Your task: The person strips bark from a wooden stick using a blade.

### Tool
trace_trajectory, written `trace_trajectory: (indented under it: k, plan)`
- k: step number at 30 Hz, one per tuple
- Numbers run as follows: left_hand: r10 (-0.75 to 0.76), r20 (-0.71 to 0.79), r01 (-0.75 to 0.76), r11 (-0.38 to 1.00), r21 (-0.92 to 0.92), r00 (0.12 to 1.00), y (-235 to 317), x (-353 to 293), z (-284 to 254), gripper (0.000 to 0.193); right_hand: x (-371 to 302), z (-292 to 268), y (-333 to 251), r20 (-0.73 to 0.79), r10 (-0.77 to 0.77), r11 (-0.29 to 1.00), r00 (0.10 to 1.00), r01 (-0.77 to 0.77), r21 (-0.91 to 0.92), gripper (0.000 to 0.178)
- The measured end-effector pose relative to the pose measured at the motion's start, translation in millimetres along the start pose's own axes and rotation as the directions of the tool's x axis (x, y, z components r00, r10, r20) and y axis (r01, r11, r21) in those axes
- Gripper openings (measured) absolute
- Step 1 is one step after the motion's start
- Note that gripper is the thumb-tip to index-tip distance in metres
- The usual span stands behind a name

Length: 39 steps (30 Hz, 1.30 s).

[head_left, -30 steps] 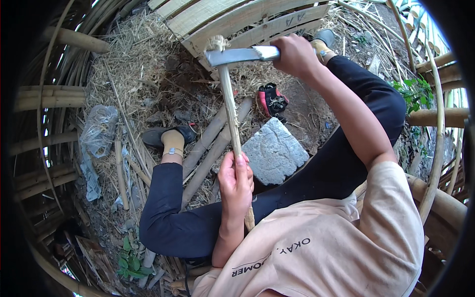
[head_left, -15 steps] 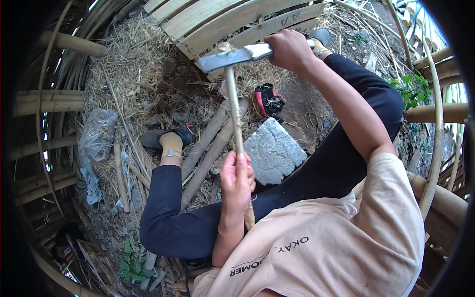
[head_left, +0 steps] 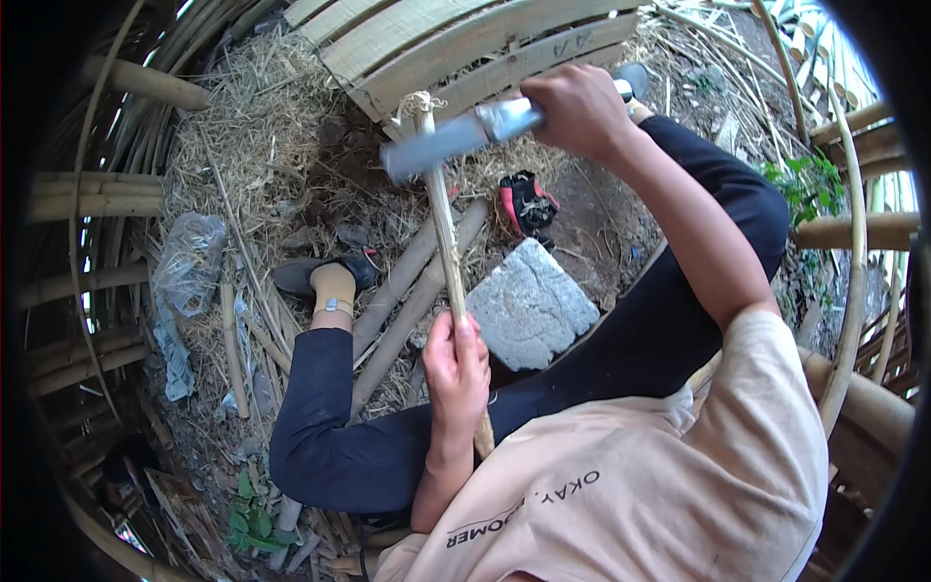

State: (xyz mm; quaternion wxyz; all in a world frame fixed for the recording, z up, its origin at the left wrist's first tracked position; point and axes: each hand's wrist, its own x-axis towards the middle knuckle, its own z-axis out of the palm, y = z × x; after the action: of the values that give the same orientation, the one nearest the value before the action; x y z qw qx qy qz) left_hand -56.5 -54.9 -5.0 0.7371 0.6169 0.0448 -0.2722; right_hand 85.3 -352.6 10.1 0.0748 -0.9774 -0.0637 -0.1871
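We sit outdoors in daylight on bare earth strewn with dry yellow straw. Around us stand curved bamboo poles and a slatted panel of pale bamboo strips. A flat grey stone block and a crumpled clear plastic bag lie on the ground.

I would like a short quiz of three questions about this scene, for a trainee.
1. True or false: the left hand holds the thin pale bamboo stick upright.
2. What does the right hand grip?
A. flat grey metal blade
B. grey square stone block
C. clear plastic bag
3. Fill in: the red and black glove lies on the ____.

Key: 1 true; 2 A; 3 ground.
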Motion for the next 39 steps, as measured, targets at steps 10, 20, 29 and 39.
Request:
trace_trajectory:
  k: [10, 20, 29, 39]
  plan:
    - [-0.014, 0.061, 0.018, 0.998, -0.063, 0.998, 2, 2, 4, 0.021, -11, 1, 4, -0.129, -0.087, 0.987, 0.988, 0.104, 0.125, 0.016]
    - [-0.075, 0.081, 0.08, 0.995, -0.057, 0.994, 0, -2, 2, 0.02, 1, -9, -4, 0.002, -0.046, 0.997, 0.999, 0.046, -0.065, 0.016]
    - [-0.047, 0.134, 0.065, 0.988, -0.137, 0.99, 2, 2, 2, 0.019, -11, -6, 13, -0.099, -0.124, 0.982, 0.987, 0.136, 0.127, 0.014]
    - [-0.11, 0.162, 0.147, 0.96, -0.24, 0.981, 8, 3, 1, 0.017, -3, 2, 19, -0.08, 0.049, 0.999, 0.996, -0.049, -0.003, 0.017]
